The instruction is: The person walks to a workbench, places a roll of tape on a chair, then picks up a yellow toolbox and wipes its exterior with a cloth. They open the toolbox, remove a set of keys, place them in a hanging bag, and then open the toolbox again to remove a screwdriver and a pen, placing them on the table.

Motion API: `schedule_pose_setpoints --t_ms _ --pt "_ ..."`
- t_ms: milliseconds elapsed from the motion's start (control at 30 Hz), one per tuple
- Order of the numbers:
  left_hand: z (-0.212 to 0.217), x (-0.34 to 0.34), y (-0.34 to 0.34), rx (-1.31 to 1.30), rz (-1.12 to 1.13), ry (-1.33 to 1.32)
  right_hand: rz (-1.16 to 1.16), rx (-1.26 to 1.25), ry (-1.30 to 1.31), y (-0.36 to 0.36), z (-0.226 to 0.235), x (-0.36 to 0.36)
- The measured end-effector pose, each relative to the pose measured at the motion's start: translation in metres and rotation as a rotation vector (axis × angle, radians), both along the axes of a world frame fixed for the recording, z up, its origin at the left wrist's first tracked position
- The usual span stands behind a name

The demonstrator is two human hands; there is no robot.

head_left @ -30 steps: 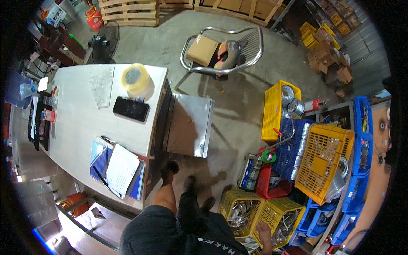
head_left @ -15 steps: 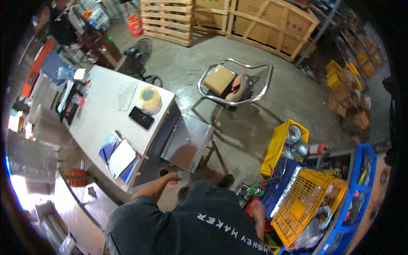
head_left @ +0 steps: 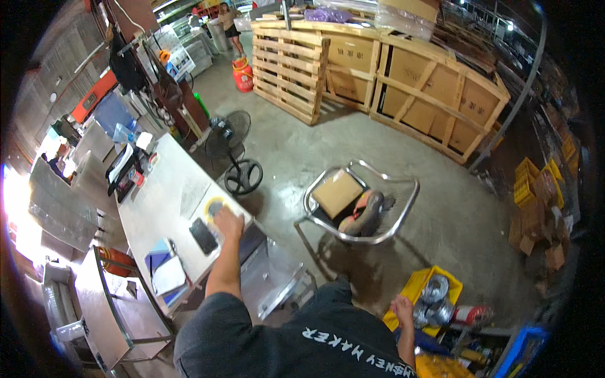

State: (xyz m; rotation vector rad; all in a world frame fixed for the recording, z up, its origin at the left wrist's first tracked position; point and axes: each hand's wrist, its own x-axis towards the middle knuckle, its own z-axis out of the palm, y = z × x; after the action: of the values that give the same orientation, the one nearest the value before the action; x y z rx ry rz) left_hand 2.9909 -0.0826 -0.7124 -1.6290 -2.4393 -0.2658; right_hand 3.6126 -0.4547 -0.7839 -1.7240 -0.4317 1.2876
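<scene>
My left hand reaches over the white-topped table and meets the near side of a roll of yellowish tape. Its fingertips are blurred against the roll, so their grip is unclear. Close beside that hand lies a black phone. Papers and a blue folder rest at the table's near end. On my other side, my right hand is raised by a yellow crate of shiny coils. Its fingers are curled, and whatever they may hold is hidden.
A metal-framed chair holding a cardboard box stands ahead. An open metal drawer juts from the table. A black fan is beyond. Wooden crates line the back, where a person stands. A red extinguisher is at right.
My left hand has moved from beside the metal drawer up to the tape roll. My right hand has left the blue and yellow baskets and risen beside the coil crate. The view has tilted up.
</scene>
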Motion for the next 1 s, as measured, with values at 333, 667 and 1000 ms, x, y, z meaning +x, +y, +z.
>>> schedule_pose_setpoints --t_ms 333,667,1000 --pt "0.039 0.095 0.054 0.12 0.07 -0.082 0.425 -0.007 -0.144 0.206 0.047 0.114" --pt "0.04 0.62 0.115 0.185 -1.281 -0.36 0.255 0.028 0.551 0.473 0.096 0.234" --pt "-0.056 0.816 0.193 -0.526 -0.391 -0.628 -0.073 -0.231 0.374 0.558 -0.017 0.581"
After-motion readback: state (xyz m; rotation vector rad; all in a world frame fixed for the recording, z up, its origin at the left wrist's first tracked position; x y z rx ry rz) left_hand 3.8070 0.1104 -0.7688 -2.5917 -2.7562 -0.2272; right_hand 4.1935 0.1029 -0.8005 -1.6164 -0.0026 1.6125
